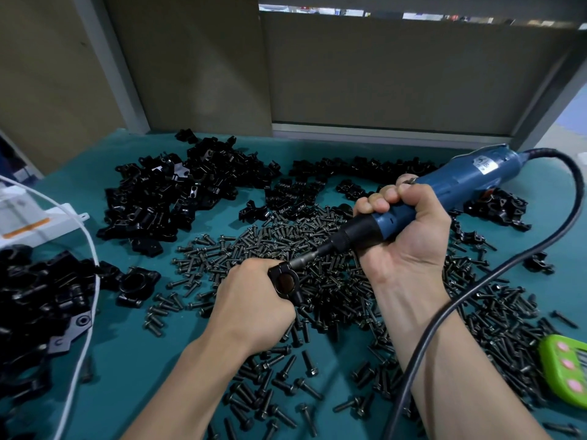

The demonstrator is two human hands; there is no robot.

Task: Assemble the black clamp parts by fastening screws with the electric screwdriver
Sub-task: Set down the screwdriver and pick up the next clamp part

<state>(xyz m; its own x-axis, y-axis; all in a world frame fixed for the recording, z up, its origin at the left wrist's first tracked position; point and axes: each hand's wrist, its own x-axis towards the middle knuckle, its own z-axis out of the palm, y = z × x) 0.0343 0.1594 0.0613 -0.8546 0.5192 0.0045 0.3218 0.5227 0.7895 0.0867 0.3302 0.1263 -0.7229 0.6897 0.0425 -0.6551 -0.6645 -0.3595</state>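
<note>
**Stage: mid-task.** Nearest the viewer, loose screws (333, 290) lay scattered on the teal bench (133, 344), in no container. Above them the left hand (251, 303) held one black clamp (285, 282), fingers curled round it. The right hand (403, 223) was fisted round the electric screwdriver (444, 192), whose bit met the clamp's upper lug, so a screw was apparently being driven. At left, black parts (35, 312) lay within a white curved edge (92, 249); whether this was a bin rim or a cord could not be told. Farther back, a large heap of clamp parts (178, 192) suggested that most of the work remained.
</note>
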